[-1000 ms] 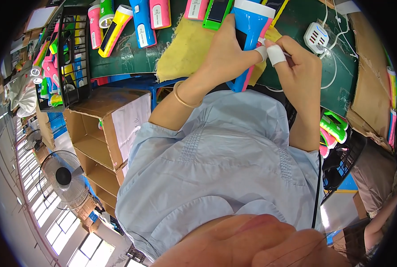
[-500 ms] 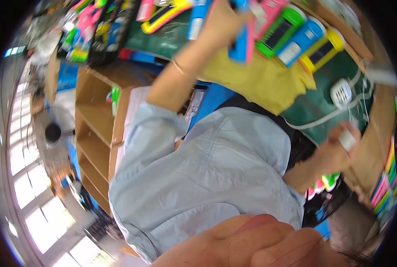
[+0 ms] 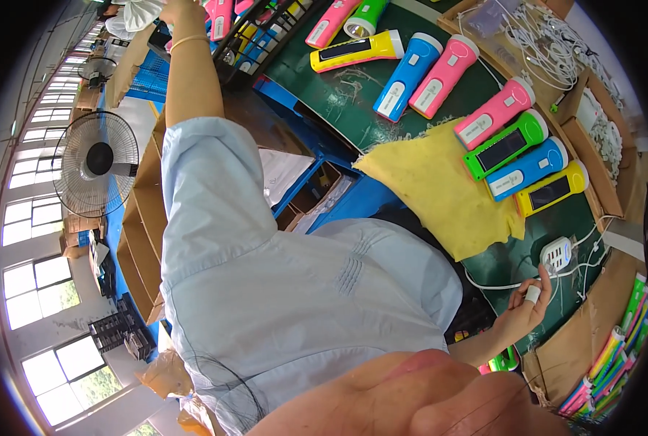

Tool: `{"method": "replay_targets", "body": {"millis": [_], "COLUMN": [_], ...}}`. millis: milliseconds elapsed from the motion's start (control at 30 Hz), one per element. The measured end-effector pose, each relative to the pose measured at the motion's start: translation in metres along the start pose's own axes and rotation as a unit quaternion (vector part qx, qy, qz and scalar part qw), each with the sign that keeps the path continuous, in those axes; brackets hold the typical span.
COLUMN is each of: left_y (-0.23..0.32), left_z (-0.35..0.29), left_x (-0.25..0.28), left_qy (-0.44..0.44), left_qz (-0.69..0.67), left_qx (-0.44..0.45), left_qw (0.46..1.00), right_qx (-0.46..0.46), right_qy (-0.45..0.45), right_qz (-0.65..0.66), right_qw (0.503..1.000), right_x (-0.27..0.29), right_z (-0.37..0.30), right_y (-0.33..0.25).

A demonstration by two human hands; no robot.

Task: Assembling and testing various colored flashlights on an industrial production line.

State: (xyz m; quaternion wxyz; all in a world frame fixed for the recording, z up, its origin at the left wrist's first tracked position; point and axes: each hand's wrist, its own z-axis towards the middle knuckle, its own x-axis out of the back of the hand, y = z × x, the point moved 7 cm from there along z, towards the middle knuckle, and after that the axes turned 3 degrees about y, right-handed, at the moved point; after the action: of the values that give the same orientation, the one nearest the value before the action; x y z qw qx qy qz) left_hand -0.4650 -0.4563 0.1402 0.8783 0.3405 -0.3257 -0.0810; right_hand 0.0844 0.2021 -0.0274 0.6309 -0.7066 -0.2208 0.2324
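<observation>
My left hand (image 3: pixel 182 10) reaches far out to the upper left, at the rim of a black crate (image 3: pixel 295 30) of colourful flashlights. Its fingers are cut off by the picture's top edge, so any hold is hidden. On the right, my right hand (image 3: pixel 529 299) has its index finger stretched up at a white multi-port charger (image 3: pixel 556 254), with the other fingers loosely bent. A white band (image 3: pixel 532 293) wraps one finger. Beside a yellow cloth (image 3: pixel 440 185) lie a pink flashlight (image 3: pixel 494 112), a green one (image 3: pixel 505 145), a blue one (image 3: pixel 527 171) and a yellow one (image 3: pixel 553 189).
Further flashlights, one blue (image 3: pixel 408 76) and one yellow (image 3: pixel 356 51), lie on the green tabletop (image 3: pixel 338 98). White cables (image 3: pixel 549 54) fill a tray at the back right. Flashlights stand in a bundle (image 3: pixel 607 356) at lower right. Cardboard shelving (image 3: pixel 142 240) and a fan (image 3: pixel 98 160) are left.
My left hand has swung from the flashlights on the table to the crate at upper left. My right hand stays near the charger, its index finger now stretched out. The view has turned.
</observation>
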Motion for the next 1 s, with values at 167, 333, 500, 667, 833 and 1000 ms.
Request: {"method": "replay_targets", "body": {"millis": [167,333,500,667,833,1000], "left_y": [0.153,0.256,0.286,0.234,0.250,0.226], "left_z": [-0.129,-0.251,-0.289,-0.258,-0.253,-0.219], "left_x": [-0.071,-0.164,-0.288,-0.396,-0.395,-0.383], "left_qy": [-0.192,-0.310,-0.390,-0.383,-0.379,-0.292], "left_qz": [-0.263,-0.161,0.036,0.066,0.140,-0.015], "left_qx": [-0.051,-0.289,-0.286,-0.319,-0.307,-0.095], "left_qw": [0.944,0.892,0.875,0.864,0.862,0.952], "right_qx": [-0.018,-0.027,-0.040,-0.061,-0.084,-0.091], "right_qy": [-0.018,-0.061,-0.061,-0.091,-0.077,-0.092], "right_qz": [-0.007,-0.004,-0.029,-0.049,-0.052,-0.067], "right_qw": [1.000,0.998,0.997,0.993,0.992,0.989], "right_x": [-0.011,-0.034,-0.047,-0.046,-0.041,-0.045], "right_z": [0.004,0.014,0.003,0.009,0.016,0.021], "right_y": [0.001,0.006,0.004,0.011,0.020,0.023]}}
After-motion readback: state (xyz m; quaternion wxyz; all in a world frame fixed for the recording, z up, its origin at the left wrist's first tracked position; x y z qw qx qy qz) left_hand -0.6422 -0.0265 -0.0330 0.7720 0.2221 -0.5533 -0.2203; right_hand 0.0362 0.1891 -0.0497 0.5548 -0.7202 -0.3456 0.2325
